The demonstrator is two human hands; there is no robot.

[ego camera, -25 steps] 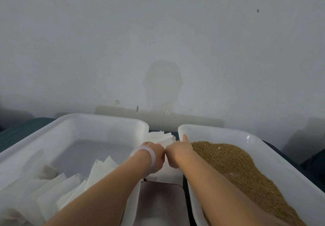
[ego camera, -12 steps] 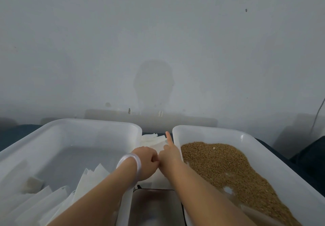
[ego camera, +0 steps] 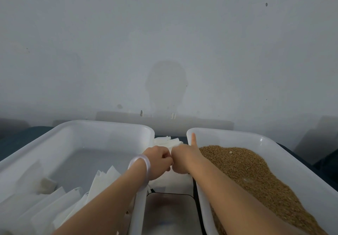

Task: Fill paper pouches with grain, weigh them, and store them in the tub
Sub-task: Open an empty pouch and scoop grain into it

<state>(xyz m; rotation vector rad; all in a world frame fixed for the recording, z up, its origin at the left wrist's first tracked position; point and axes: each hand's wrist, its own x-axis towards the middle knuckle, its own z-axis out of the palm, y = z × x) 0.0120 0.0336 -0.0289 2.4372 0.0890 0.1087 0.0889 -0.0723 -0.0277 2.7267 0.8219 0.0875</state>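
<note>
Pouches (ego camera: 60,203) lie at the left tub's (ego camera: 102,125) near corner, while my left hand (ego camera: 159,161) and right hand (ego camera: 182,161), fingers curled, pinch a fresh pouch (ego camera: 175,181) between the tubs, still unfilled and unweighed, I judge.

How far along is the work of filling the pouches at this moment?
Done: several paper pouches already lie in the left tub. In hand: the left hand and right hand meet between the tubs and seem to pinch one pouch from the stack. Left: this pouch is not yet filled from the grain or set on the scale, and more pouches wait in the stack.
</note>
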